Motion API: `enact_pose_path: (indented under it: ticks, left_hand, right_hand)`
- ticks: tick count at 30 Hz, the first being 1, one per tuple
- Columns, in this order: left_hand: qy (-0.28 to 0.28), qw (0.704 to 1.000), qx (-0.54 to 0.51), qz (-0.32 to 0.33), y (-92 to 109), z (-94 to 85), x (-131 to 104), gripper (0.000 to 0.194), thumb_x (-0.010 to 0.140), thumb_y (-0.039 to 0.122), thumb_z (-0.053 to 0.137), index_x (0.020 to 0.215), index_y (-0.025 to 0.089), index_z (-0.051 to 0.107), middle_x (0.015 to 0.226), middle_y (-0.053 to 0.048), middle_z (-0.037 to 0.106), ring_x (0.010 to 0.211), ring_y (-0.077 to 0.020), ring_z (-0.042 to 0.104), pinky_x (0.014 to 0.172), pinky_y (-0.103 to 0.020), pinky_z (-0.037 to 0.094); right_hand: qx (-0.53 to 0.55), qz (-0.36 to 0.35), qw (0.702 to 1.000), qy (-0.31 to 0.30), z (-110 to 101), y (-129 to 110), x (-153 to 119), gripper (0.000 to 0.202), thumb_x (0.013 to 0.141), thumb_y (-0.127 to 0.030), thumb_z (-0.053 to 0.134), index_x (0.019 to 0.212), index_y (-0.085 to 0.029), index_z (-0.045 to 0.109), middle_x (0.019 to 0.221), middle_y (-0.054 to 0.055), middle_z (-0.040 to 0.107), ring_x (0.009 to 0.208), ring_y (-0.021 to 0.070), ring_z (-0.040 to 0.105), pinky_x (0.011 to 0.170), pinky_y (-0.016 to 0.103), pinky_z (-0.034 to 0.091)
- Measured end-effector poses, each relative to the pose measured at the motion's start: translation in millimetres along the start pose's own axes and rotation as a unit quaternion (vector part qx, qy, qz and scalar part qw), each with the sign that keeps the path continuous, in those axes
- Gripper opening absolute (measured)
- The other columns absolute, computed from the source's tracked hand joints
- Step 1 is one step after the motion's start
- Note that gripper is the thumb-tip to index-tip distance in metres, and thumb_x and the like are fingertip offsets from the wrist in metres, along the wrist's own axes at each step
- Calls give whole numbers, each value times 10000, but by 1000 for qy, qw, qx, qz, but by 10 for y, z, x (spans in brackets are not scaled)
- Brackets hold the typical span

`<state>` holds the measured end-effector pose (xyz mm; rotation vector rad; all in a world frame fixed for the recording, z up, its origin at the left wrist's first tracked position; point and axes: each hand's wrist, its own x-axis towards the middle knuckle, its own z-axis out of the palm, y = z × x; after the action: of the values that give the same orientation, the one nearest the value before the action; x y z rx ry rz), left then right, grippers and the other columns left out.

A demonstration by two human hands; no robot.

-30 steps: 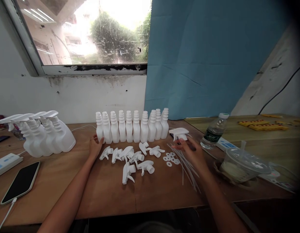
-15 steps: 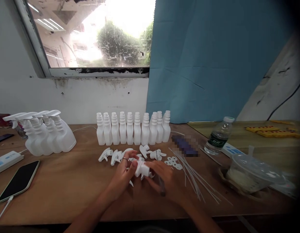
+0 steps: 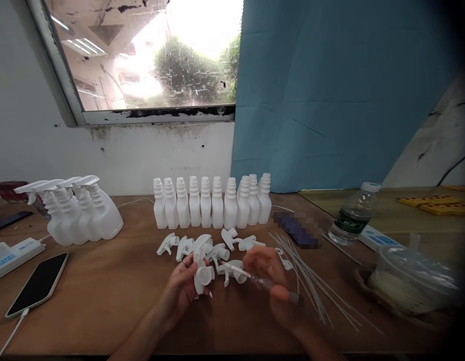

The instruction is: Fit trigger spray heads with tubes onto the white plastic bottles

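Note:
My left hand (image 3: 181, 286) is closed around a white trigger spray head (image 3: 204, 276), its round collar turned up toward me. In my right hand (image 3: 268, 273) lies a thin tool (image 3: 268, 284) that looks like a screwdriver, with a light shaft and a clear handle ending dark. Its tip points left, short of the held spray head. Just beyond my hands lie several loose spray heads (image 3: 229, 238). A few white ring washers (image 3: 287, 263) show beside my right hand, which partly hides them.
White bottles (image 3: 205, 208) stand in a row along the wall. Finished-looking spray bottles (image 3: 82, 215) stand left, behind a phone (image 3: 38, 283) and power strip (image 3: 17, 255). Thin white tubes (image 3: 311, 281), a water bottle (image 3: 350, 215) and a lidded plastic bowl (image 3: 409, 278) are on the right.
My hands have moved apart. The spray head stays in my left hand, while my right hand has drawn back rightward and swung the tool from upright to a leftward slant.

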<state>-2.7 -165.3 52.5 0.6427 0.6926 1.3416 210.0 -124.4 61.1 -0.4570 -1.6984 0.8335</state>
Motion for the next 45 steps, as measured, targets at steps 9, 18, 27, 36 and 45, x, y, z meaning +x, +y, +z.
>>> enact_pose_path:
  ticks: [9,18,27,36,45]
  left_hand:
    - [31,999,13,39,-70,-57,-54,422,754,336,802,1073,185,570,935,-44,605,655,-127,570,545,-255,509]
    - [85,993,39,76,-60,-19,-82,548,694,345,844,1127,241,525,966,-20,619,647,-134,621,608,-286,562]
    - [89,983,93,129,-160,-112,-66,569,784,361,781,1259,308,473,1070,-34,622,858,-158,627,707,-237,526]
    - [68,991,88,75,-141,-75,-103,574,774,394,785,1260,303,494,970,-24,624,730,-124,591,621,-199,461]
    - [-9,998,69,-5,-147,-110,-108,594,794,390,768,1294,201,510,798,-7,560,574,-62,461,510,-158,368]
  right_hand:
    - [-36,57,988,-140,81,-130,-67,82,859,-267,684,916,-218,651,789,12,680,683,140,628,616,235,491]
    - [-160,-75,976,-125,173,-25,-124,225,870,-114,591,1051,-243,625,864,30,715,747,176,681,705,294,538]
    - [-175,-154,953,-193,177,-2,-124,233,870,-61,529,1028,-220,594,888,61,692,758,176,659,687,306,524]
    - [-104,-41,983,-142,195,23,-164,93,895,-138,547,853,-220,565,767,22,653,645,152,613,616,282,482]
    - [79,120,983,-112,103,21,-176,192,866,-233,617,697,-200,531,645,-35,547,477,81,479,463,219,365]
